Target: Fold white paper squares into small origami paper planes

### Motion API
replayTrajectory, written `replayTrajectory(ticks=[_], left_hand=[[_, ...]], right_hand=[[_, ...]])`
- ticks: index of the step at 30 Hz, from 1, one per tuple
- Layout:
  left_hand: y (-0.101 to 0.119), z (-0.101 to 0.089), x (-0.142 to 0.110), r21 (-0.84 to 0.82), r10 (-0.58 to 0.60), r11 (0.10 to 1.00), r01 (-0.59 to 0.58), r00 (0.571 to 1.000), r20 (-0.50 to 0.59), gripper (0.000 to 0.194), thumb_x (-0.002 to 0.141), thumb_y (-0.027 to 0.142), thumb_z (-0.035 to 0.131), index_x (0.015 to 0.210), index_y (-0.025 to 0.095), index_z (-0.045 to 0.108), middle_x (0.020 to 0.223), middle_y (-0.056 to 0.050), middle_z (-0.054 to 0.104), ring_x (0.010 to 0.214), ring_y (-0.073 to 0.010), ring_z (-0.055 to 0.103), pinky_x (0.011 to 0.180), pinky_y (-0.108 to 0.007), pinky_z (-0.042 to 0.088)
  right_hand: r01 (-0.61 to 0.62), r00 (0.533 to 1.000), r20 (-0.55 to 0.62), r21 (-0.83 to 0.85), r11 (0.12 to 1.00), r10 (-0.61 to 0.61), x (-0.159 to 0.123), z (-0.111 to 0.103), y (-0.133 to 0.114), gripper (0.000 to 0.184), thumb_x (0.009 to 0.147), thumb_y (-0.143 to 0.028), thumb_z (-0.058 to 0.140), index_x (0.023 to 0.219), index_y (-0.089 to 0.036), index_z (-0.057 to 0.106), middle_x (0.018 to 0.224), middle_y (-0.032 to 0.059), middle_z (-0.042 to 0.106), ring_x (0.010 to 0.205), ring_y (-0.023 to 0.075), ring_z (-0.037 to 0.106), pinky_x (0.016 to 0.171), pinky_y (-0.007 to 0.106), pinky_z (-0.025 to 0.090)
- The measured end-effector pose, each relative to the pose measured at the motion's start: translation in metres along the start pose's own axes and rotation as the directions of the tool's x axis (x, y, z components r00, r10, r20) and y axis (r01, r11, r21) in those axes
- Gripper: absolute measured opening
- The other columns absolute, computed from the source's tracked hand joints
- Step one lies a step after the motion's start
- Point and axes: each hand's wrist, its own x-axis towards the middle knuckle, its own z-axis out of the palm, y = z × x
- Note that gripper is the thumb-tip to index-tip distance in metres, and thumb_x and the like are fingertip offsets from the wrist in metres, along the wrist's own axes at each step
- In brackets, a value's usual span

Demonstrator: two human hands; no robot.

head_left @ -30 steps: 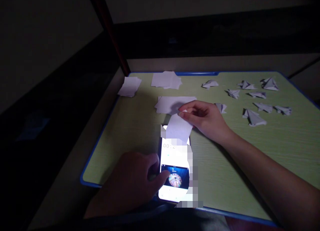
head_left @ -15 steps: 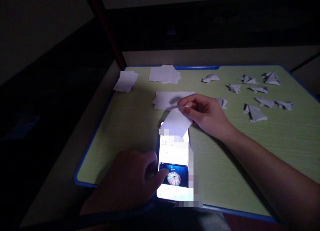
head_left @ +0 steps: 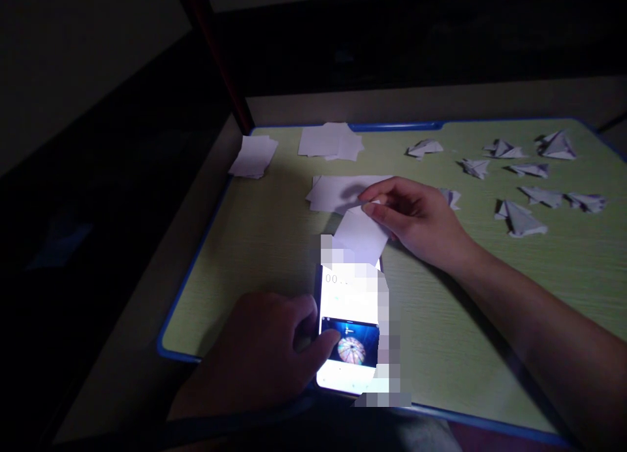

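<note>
My right hand (head_left: 414,220) pinches the upper corner of a small white paper sheet (head_left: 365,230) between thumb and fingers. The sheet hangs tilted over the top end of a lit smartphone (head_left: 347,302), whose screen has a timer and a picture; part of it is blurred by pixel blocks. My left hand (head_left: 267,347) is in shadow at the phone's left edge, thumb tip on the screen and index finger curled beside it. Its other fingers are hidden. Right behind the held sheet lie flat papers (head_left: 333,191).
The green table (head_left: 245,256) has a blue rim. Paper stacks lie at its far left corner (head_left: 253,157) and far edge (head_left: 321,140). Several folded paper figures (head_left: 522,220) are spread over the right side, one partly behind my right hand.
The whole view has shifted slightly, so everything appears a little further right. Both hands keep their hold, and the paper sheet stays over the phone's top end.
</note>
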Motion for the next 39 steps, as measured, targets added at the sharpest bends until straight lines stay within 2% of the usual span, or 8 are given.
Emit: replayTrajectory(ticks=[20, 25, 33, 39], left_hand=[[-0.0006, -0.0015, 0.0021, 0.023, 0.006, 1.000, -0.007, 1.000, 0.010, 0.041, 0.086, 0.053, 0.051, 0.065, 0.019, 0.059, 0.059, 0.002, 0.061, 0.053, -0.0106, 0.049, 0.053, -0.027, 0.023], [0.0018, -0.0026, 0.0027, 0.024, -0.018, 1.000, 0.017, 1.000, 0.025, 0.043, 0.085, 0.056, 0.051, 0.065, 0.019, 0.058, 0.059, 0.001, 0.062, 0.053, -0.0114, 0.050, 0.053, -0.027, 0.024], [0.0017, -0.0034, 0.0051, 0.036, -0.016, 0.999, 0.016, 1.000, 0.021, 0.041, 0.084, 0.054, 0.052, 0.063, 0.019, 0.057, 0.057, 0.001, 0.061, 0.053, -0.0118, 0.050, 0.053, -0.027, 0.024], [0.0011, -0.0033, 0.0028, 0.009, -0.014, 1.000, 0.014, 1.000, 0.025, 0.044, 0.085, 0.058, 0.050, 0.065, 0.019, 0.059, 0.059, 0.001, 0.063, 0.053, -0.0118, 0.051, 0.053, -0.027, 0.024]], right_hand=[[0.019, 0.999, -0.026, 0.001, 1.000, -0.019, 0.0003, -0.0002, -0.0025, 0.004, 0.076, -0.014, 0.066, 0.075, -0.017, 0.067, 0.065, 0.0003, 0.058, 0.056, 0.0093, 0.047, 0.048, 0.025, 0.032], [-0.013, 1.000, -0.010, 0.018, 1.000, 0.013, 0.0005, -0.0007, -0.0042, 0.004, 0.076, -0.013, 0.064, 0.075, -0.017, 0.066, 0.063, -0.0010, 0.056, 0.055, 0.0089, 0.045, 0.048, 0.024, 0.031], [0.012, 0.999, 0.030, 0.010, 1.000, -0.012, 0.0010, -0.0024, -0.0001, 0.002, 0.079, -0.017, 0.064, 0.078, -0.017, 0.065, 0.068, 0.0004, 0.057, 0.057, 0.0103, 0.045, 0.051, 0.026, 0.031], [-0.004, 1.000, 0.031, 0.013, 1.000, 0.003, 0.0009, -0.0025, -0.0003, 0.002, 0.077, -0.016, 0.066, 0.077, -0.017, 0.066, 0.065, 0.0002, 0.055, 0.056, 0.0099, 0.044, 0.049, 0.026, 0.029]])
